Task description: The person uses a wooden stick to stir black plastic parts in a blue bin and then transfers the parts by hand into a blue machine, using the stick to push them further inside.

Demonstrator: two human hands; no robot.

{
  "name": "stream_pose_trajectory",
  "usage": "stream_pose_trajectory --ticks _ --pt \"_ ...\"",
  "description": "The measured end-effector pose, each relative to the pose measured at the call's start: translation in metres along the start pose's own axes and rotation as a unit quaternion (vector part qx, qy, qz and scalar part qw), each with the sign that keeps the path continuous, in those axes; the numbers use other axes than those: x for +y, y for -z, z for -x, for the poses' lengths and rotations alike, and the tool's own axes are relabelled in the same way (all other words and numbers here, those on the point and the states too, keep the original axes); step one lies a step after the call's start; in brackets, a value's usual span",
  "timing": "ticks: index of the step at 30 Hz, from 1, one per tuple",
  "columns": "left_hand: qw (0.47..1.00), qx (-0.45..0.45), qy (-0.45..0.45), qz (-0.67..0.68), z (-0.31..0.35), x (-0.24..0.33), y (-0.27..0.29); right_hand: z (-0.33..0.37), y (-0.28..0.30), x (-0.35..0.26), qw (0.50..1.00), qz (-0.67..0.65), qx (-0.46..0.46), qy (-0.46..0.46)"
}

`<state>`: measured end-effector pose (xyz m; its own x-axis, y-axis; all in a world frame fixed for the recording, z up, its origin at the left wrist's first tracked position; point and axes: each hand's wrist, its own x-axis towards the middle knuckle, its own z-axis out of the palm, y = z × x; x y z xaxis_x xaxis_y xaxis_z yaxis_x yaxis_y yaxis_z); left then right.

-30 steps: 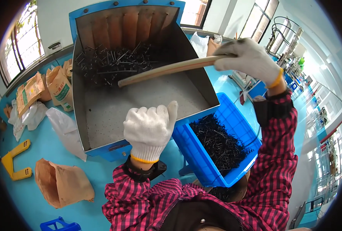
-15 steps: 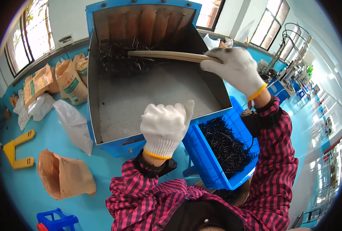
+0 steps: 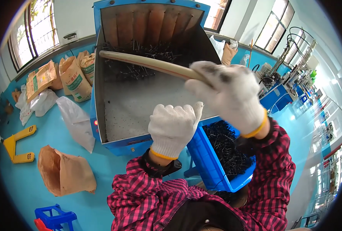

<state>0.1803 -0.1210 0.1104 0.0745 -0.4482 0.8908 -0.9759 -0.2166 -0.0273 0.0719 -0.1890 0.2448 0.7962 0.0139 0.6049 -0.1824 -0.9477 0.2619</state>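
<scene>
My right hand [image 3: 230, 90], in a white knit glove with dark smudges, is closed round one end of a long beige tube [image 3: 151, 64] with a thin red stripe. The tube reaches left across a large blue-rimmed metal bin [image 3: 130, 104], its far end near the bin's left wall. Thin black sprue-like pieces [image 3: 149, 68] lie scattered along the back of the bin. At the front rim, my gloved left hand [image 3: 172, 129] has its fingers curled and its thumb sticking up; whatever is under those fingers is hidden.
A blue plastic crate [image 3: 206, 158] heaped with black pieces [image 3: 230, 152] stands right of the bin's front. Paper sacks [image 3: 74, 79], a white bag [image 3: 76, 125], an open brown sack [image 3: 72, 175], a yellow forked object [image 3: 19, 144] and a blue plastic frame [image 3: 55, 217] are at left.
My right hand has moved left and nearer to me, and the tube's far end has swung left to the bin's left side. Black pieces at the back have shifted. My left hand keeps its pose.
</scene>
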Motion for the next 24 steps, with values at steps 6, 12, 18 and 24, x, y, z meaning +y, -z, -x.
stream_pose_trajectory --ticks 6,12,18,24 --pt "1.0 -0.017 -0.01 0.017 0.001 0.002 0.001 0.001 -0.023 -0.011 0.993 0.028 -0.026 -0.115" --pt "0.999 -0.015 -0.008 0.032 0.004 0.0 0.002 0.002 -0.033 -0.007 0.994 0.026 0.005 -0.11" --pt "0.999 -0.013 0.012 0.037 0.007 0.002 -0.001 0.015 -0.047 -0.015 0.991 0.051 0.02 -0.122" --pt "0.999 0.036 -0.004 0.028 0.003 0.002 0.0 0.027 -0.051 0.005 0.982 0.01 0.103 -0.16"
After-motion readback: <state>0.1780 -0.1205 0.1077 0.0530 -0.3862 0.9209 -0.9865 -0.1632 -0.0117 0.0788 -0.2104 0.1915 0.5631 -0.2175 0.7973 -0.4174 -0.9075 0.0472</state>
